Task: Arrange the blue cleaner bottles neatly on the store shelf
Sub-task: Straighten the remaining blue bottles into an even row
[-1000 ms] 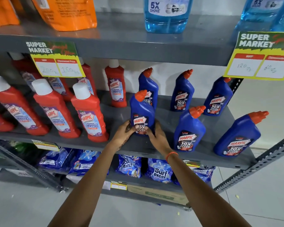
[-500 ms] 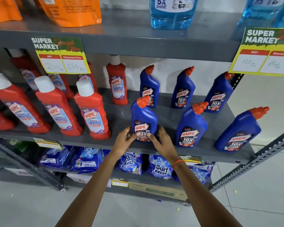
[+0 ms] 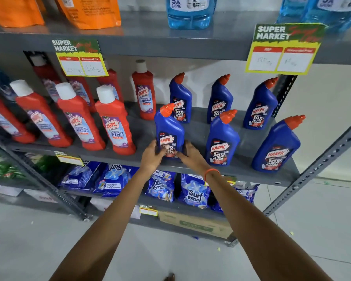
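Observation:
Several blue cleaner bottles with orange caps stand on the grey middle shelf (image 3: 241, 175). The front left blue bottle (image 3: 169, 128) stands upright near the shelf's front edge. My left hand (image 3: 153, 156) grips its lower left side and my right hand (image 3: 189, 154) grips its lower right side, thumbs on the label. Two more front bottles stand to the right, one (image 3: 223, 140) close by and one (image 3: 277, 145) leaning near the shelf's end. Three blue bottles (image 3: 180, 98) (image 3: 219, 100) (image 3: 260, 104) stand in the back row.
Red bathroom cleaner bottles (image 3: 114, 126) fill the left half of the same shelf. Price tags (image 3: 282, 49) hang from the upper shelf, which holds orange pouches and light blue bottles (image 3: 190, 13). Blue detergent packs (image 3: 195, 191) lie on the lower shelf. A slanted metal upright (image 3: 320, 165) bounds the right.
Both hands have drawn the front left blue bottle a little toward the shelf's front edge and kept hold of it. The camera has shifted slightly.

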